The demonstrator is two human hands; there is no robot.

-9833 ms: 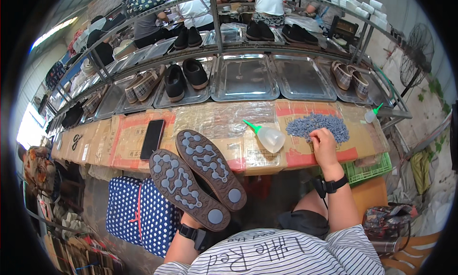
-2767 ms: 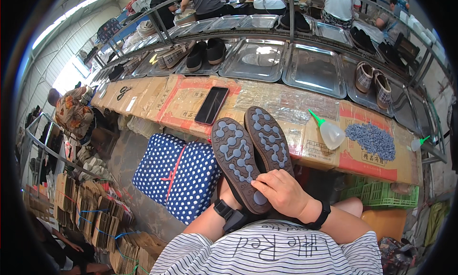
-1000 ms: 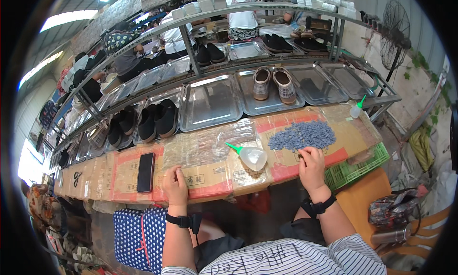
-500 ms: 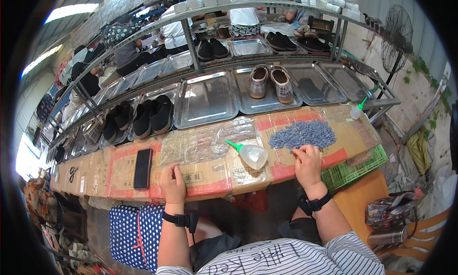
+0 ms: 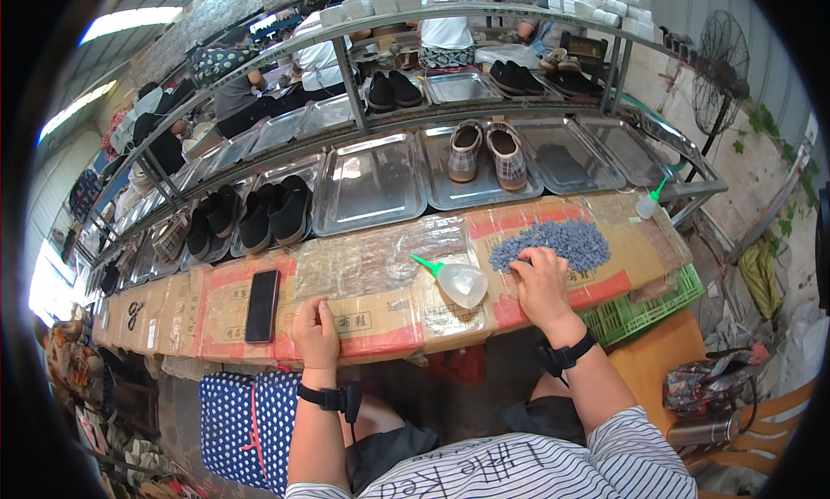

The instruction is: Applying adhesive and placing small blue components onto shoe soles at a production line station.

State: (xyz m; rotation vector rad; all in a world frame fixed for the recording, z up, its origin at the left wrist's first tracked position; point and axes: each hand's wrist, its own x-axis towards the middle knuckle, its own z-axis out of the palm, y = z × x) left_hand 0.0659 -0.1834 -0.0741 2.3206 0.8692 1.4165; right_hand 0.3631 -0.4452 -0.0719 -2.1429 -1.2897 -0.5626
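Apparently the right hand (image 5: 545, 286) picks at blue pellets (image 5: 577, 238) beside its bent fingertips; fine pinching seems needed next; left hand (image 5: 316, 335) curls; both grips unclear.

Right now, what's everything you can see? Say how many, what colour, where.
Table: one, cardboard brown and red, in front
Small pieces: one pile, blue-grey, table's right part
Squeeze bottles: two, whitish with green tips, mid-table and right end
Phone: one, black, table's left half
Scissors-like thing: one, black, table's left end
Trays: many, silver, on rack
Checked shoes: at least one pair, brownish, on tray
Black shoes: several, black, on trays
Rolls: several, white, rack top
People: several, mixed clothing, behind rack
Fan: one, dark, far right
Crate: one, green, below table, right
Dotted bundle: one, blue-white, below table, left
Flask: one, silver, lower right
Left hand: one, bare, table's front edge
Right hand: one, bare, by small pieces
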